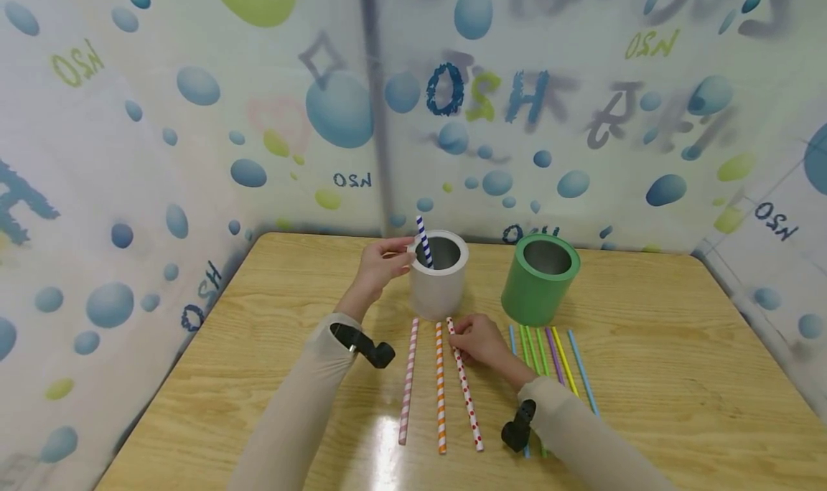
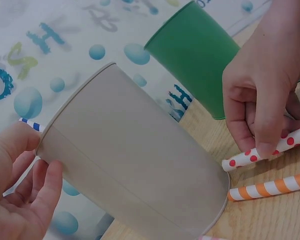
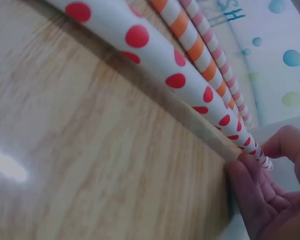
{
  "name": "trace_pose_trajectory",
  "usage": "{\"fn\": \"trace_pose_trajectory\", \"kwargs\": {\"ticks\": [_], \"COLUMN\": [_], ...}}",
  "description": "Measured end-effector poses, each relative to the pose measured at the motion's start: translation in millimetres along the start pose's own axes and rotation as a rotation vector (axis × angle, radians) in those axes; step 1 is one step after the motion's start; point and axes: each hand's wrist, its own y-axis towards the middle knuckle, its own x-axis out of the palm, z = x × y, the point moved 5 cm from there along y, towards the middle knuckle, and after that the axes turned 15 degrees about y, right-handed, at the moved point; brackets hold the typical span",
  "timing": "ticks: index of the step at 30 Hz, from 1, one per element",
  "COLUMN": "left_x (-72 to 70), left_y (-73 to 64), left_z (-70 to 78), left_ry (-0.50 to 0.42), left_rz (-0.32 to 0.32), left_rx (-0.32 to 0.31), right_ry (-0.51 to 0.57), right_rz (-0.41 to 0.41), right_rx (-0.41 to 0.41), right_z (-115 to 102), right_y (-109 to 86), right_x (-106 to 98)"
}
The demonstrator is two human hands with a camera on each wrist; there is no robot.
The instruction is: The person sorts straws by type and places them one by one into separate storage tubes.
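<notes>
My left hand (image 1: pixel 384 265) is at the left edge of a whitish can (image 1: pixel 436 293), its fingertips touching the rim and upper wall. Inside that can leans a blue-and-white striped straw (image 1: pixel 423 241). In front of it, my right hand (image 1: pixel 481 342) pinches the far end of a white straw with red dots (image 3: pixel 175 80) between thumb and fingers. That straw slants toward the near edge of the table. Beside it lie an orange-striped straw (image 1: pixel 441 390) and a pink-striped straw (image 1: pixel 408 383).
A green can (image 1: pixel 539 283) stands to the right of the whitish one. Several thin coloured sticks, among them a blue stick (image 1: pixel 583 372) and a yellow stick (image 1: pixel 565 362), lie before it, partly under my right forearm. A printed wall (image 1: pixel 549 153) borders the wooden table (image 1: pixel 678 376).
</notes>
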Motion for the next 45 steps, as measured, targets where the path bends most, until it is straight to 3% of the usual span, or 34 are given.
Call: {"fn": "trace_pose_trajectory", "kwargs": {"ticks": [10,19,26,35,45], "left_x": [0.2,-0.4,-0.7,-0.1,-0.2], "left_y": [0.0,-0.8,-0.8,0.9,-1.0], "left_z": [0.4,0.2,0.2,-2.0,0.2], "left_ry": [0.005,0.007,0.003,-0.015,-0.013], "left_rz": [0.008,0.001,-0.007,-0.014,-0.012], "left_rx": [0.01,0.009,0.006,0.002,0.02], "right_ry": [0.063,0.137,0.213,0.155,0.121], "right_rz": [0.058,0.082,0.081,0.066,0.041], "right_rx": [-0.133,-0.165,-0.292,-0.434,-0.55], "right_z": [-18,-32,-51,-99,-133], "right_y": [-2.8,-7.9,-12.1,-21.1,-2.2], "right_x": [-9,-19,-29,-47,-62]}}
